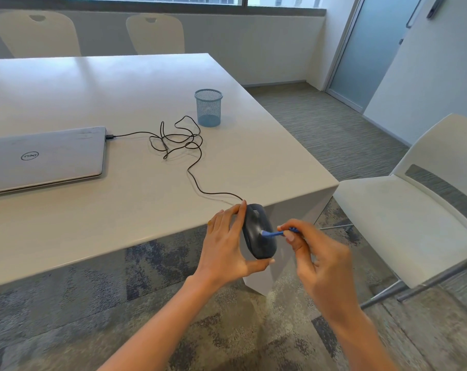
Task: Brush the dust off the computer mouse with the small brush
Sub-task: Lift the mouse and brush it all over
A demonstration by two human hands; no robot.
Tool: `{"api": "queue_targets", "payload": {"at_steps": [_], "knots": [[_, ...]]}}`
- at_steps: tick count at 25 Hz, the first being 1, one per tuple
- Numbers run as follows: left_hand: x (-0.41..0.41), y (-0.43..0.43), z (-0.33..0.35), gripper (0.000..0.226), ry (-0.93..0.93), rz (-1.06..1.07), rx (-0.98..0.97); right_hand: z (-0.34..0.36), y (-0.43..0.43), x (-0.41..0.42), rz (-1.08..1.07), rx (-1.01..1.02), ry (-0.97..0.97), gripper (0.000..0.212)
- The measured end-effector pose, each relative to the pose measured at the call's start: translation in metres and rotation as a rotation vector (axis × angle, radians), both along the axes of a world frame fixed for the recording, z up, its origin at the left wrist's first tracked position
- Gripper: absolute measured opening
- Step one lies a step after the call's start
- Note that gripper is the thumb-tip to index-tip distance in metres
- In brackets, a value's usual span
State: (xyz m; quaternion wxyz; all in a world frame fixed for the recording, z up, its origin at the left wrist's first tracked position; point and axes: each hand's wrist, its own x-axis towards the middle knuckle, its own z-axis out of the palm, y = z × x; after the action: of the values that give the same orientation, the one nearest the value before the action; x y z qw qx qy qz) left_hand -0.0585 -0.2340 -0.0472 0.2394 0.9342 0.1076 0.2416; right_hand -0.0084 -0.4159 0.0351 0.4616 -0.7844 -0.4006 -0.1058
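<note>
Head view. Brushing is under way and, by my judgement, mid-course. The mouse (259, 234) is being held clear of the table (120, 89), just off its near right corner, tipped on edge with its back facing 3 o'clock. The brush (273, 233) is lying nearly level, and its pale bristles are touching the middle of the mouse's back. No dust is showing at this resolution, so it cannot be told how much has come off. The wheel end at 12 o'clock, the tail end at 6 o'clock and the hidden sides are, I judge, awaiting attention.

The left hand (224, 247) is gripping the mouse from 9 o'clock: its fingers (240, 212) are curling over the cable end at 12 o'clock and the thumb is propping the tail at 6 o'clock. The right hand (318, 258) is pinching the brush handle narrowly between its fingers (291, 231) at 3 o'clock of the mouse, just beside the mouse but not touching it; only the bristles are making contact.

The cable (194, 167) is running from the mouse toward 11 o'clock, coiling loosely and plugging into a closed laptop (42, 159). A mesh cup (208, 107) is standing at 12 o'clock of the coil.
</note>
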Motion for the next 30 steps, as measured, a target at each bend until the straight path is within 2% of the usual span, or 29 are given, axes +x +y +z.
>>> {"api": "queue_targets", "payload": {"at_steps": [4,6,10,12,16,19,23,28,30], "knots": [[-0.001,0.001,-0.001,0.114,-0.008,0.008,-0.008,-0.014,0.0,-0.015,0.032,-0.019,0.017,0.014],[0.0,0.0,0.0,0.115,-0.007,0.011,0.002,-0.016,-0.002,-0.012,-0.018,0.032,0.072,0.01],[-0.003,0.0,0.0,0.117,-0.006,0.023,0.011,-0.014,-0.015,0.012,-0.174,0.088,0.108,0.014],[-0.004,-0.001,-0.001,0.118,-0.004,0.018,0.012,-0.011,-0.02,0.017,-0.215,0.137,0.192,0.017],[-0.002,-0.004,0.0,0.116,-0.03,0.005,0.012,-0.008,-0.006,0.0,-0.085,0.172,0.295,0.015],[-0.002,-0.005,0.002,0.115,-0.046,-0.019,0.019,-0.009,-0.002,0.001,-0.141,0.215,0.293,0.014],[-0.004,-0.005,0.004,0.116,-0.06,-0.017,0.005,-0.01,-0.013,0.027,-0.322,0.181,0.156,0.012],[0.0,-0.005,0.002,0.114,-0.05,-0.006,0.005,-0.011,0.006,-0.006,-0.209,0.09,0.014,0.01],[-0.001,-0.002,0.0,0.114,-0.032,-0.009,0.01,-0.01,0.009,-0.013,-0.132,0.133,0.095,0.012]]}}
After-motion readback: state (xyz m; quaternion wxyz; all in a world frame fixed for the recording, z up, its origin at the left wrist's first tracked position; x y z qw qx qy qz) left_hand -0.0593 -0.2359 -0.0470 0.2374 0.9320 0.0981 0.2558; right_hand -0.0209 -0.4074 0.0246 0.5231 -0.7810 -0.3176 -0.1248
